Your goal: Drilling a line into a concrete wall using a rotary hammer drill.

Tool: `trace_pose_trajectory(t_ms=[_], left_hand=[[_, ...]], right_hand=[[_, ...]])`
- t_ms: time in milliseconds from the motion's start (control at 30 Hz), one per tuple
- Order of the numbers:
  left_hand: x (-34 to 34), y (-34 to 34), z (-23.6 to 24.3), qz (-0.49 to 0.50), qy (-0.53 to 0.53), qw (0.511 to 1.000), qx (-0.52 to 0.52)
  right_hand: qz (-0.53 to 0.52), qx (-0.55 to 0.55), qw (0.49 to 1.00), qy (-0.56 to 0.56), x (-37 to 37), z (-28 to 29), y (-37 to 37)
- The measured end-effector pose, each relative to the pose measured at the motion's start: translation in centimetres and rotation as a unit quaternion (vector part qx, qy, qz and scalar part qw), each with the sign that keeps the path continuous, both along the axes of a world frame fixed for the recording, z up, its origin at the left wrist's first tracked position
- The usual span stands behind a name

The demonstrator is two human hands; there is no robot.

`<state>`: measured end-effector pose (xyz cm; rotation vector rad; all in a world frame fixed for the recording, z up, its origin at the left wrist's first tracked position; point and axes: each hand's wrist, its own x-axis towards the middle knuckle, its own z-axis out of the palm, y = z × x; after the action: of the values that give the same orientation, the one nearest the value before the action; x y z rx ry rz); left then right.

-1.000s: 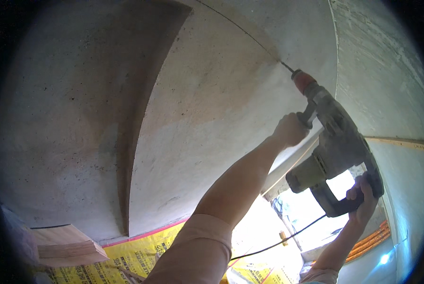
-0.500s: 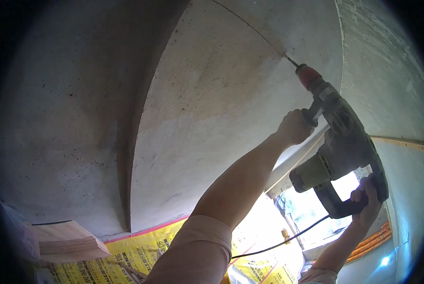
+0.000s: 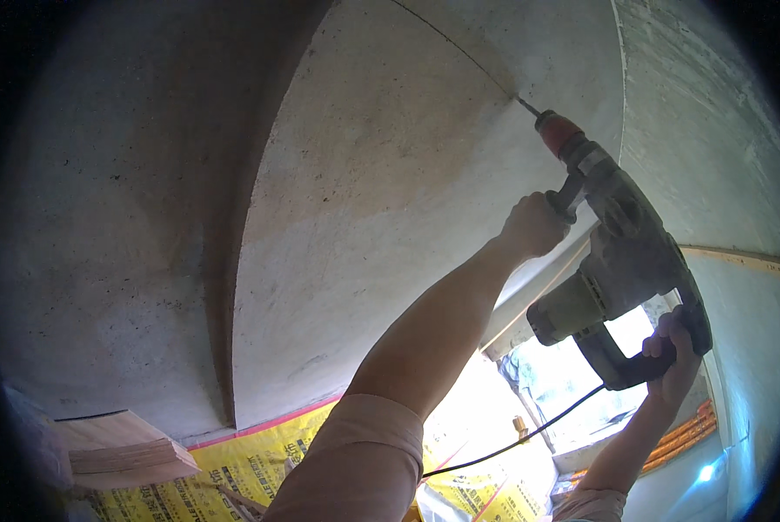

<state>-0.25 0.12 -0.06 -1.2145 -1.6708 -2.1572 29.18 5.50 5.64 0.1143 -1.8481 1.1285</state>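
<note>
- At far left, boards [image 3: 120, 445] are lying stacked by the foot of the grey plaster [image 3: 390, 174].
- Beside them, a yellow sheet [image 3: 177, 496] is covering the floor, with rows of dark print running across it and pink tape edging it.
- The plaster is stepping at a long edge, its left part sitting in shadow; a thin dark line [image 3: 446, 36] is crossing the upper middle.
- The left arm [image 3: 442, 331] is reaching up and rightward from a rolled sleeve.
- A black cable [image 3: 512, 445] is trailing from the drill's rear.
- The bit [image 3: 527, 106] is pointing up-left, its tip meeting the line's end; its depth cannot be told.
- The left grip [image 3: 536, 224] is closing around the side handle.
- A bright window [image 3: 568, 383] is glaring behind.
- The drill [image 3: 638, 261] is tilting, held overhead at right.
- The right grip [image 3: 670, 348] is wrapping the rear handle, its forearm rising steeply.
- Orange pipes [image 3: 681, 444] are running behind that forearm.
</note>
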Motion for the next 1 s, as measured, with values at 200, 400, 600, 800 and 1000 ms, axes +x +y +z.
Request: trace_pose_trajectory(t_ms=[200, 400, 600, 800, 1000], left_hand=[[0.4, 0.0, 0.4, -0.007, 0.032, 0.999, -0.003], [0.0, -0.5, 0.3, -0.029, 0.031, 0.999, -0.010], [0.0, -0.1, 0.6, -0.041, -0.014, 0.999, -0.032], [0.2, 0.6, -0.1, 0.019, 0.039, 0.997, 0.065], [0.1, -0.1, 0.3, 0.011, 0.018, 0.999, 0.025]], right_hand=[[-0.009, 0.046, 0.999, 0.003, 0.6, 0.1, -0.2], [-0.005, 0.009, 1.000, 0.016, -0.2, -0.3, -0.3], [-0.012, 0.017, 1.000, 0.012, 0.0, 0.0, -0.5], [-0.003, 0.031, 0.999, 0.012, 0.2, 0.1, -1.4], [0.025, 0.004, 1.000, 0.007, 0.0, 0.4, -0.7]])
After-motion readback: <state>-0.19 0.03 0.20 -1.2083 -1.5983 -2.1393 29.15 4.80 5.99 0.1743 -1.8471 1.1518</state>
